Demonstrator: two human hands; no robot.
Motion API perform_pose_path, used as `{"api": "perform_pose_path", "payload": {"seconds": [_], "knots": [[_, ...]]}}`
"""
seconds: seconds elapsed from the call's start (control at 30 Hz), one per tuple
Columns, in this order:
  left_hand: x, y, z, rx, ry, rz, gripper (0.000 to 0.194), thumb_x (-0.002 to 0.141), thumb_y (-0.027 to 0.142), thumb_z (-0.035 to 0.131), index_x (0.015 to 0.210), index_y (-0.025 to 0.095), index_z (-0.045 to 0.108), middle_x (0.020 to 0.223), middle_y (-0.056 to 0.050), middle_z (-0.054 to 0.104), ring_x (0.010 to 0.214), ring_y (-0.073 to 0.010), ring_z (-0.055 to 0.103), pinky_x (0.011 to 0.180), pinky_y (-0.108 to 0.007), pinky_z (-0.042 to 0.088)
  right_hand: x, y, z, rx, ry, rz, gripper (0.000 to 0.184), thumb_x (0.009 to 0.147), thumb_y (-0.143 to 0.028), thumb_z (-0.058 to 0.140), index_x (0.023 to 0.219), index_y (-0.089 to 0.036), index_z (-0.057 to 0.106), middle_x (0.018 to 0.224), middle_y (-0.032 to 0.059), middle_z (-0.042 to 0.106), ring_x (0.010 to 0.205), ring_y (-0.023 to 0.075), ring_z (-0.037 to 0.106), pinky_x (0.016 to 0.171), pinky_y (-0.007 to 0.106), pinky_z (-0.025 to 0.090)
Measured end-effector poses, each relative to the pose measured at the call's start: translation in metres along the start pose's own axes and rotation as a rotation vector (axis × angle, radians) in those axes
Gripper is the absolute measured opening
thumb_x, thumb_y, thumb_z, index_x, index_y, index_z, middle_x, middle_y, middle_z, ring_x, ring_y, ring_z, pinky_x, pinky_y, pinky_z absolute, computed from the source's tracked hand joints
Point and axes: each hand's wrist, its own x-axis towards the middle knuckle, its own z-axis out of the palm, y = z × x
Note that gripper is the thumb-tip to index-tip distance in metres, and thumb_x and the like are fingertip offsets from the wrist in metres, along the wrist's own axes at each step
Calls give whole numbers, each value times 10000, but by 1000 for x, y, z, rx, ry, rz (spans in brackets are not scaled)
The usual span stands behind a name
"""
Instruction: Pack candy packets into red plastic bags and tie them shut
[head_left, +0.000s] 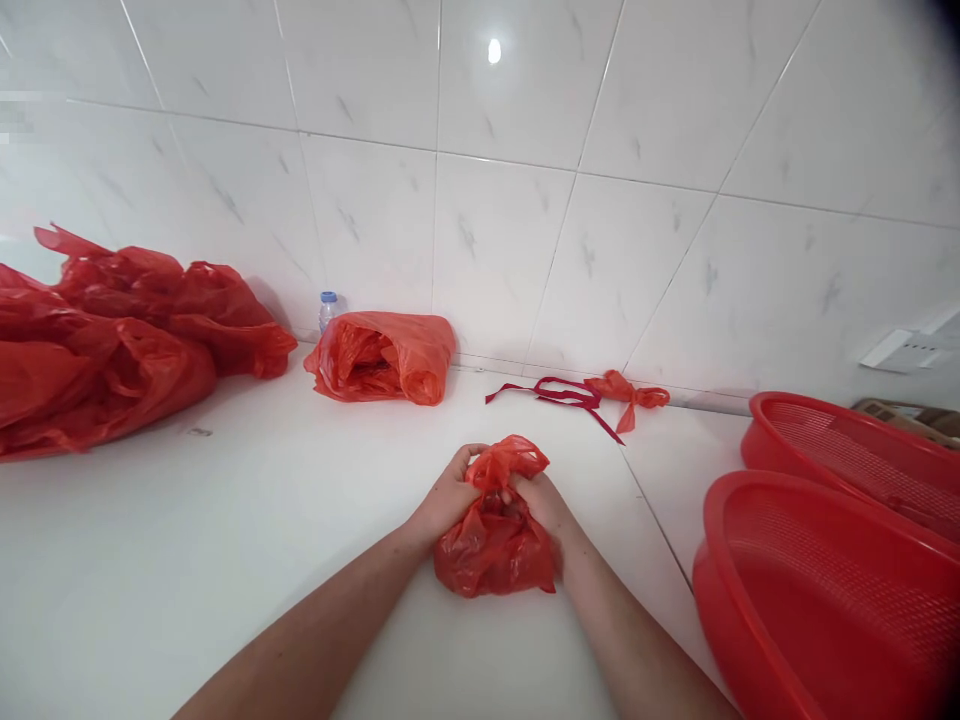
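Note:
A small red plastic bag [491,545] sits on the white counter [225,560] in front of me, its top bunched up. My left hand [448,492] grips the bag's gathered top from the left, fingers closed. From the right, my right hand [541,503] is closed on the same bunched top. What is inside the bag is hidden.
Large crumpled red bags [112,340] lie at the far left. Another open red bag [386,357] rests against the tiled wall, a small bottle [328,310] behind it. Red strips and a scrap [592,397] lie further right. Two red mesh baskets [825,590] fill the right side.

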Motion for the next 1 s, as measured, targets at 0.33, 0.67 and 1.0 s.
{"api": "perform_pose_path", "payload": {"seconds": [0.33, 0.67, 1.0], "knots": [[-1, 0, -6, 657, 90, 470, 198, 767, 250, 632, 950, 255, 708, 971, -51, 614, 911, -205, 572, 855, -320, 441, 2, 0, -4, -8, 48, -39, 141, 709, -327, 647, 697, -191, 610, 575, -11, 571, 529, 131, 506, 547, 270, 399], [7, -2, -15, 902, 105, 307, 184, 798, 244, 537, 906, 241, 686, 909, -10, 640, 838, -156, 605, 764, -270, 481, -9, -8, -11, 244, -168, -59, 473, 809, -627, 490, 998, -219, 637, 773, 29, 658, 758, 194, 616, 735, 333, 456], [8, -2, -17, 800, 45, 247, 268, 794, 219, 533, 1033, 253, 649, 1031, -14, 658, 915, -163, 615, 819, -288, 486, -6, -7, -13, -93, -31, -86, 416, 587, -204, 700, 963, -241, 528, 820, -19, 659, 703, 159, 606, 676, 299, 464]]}}
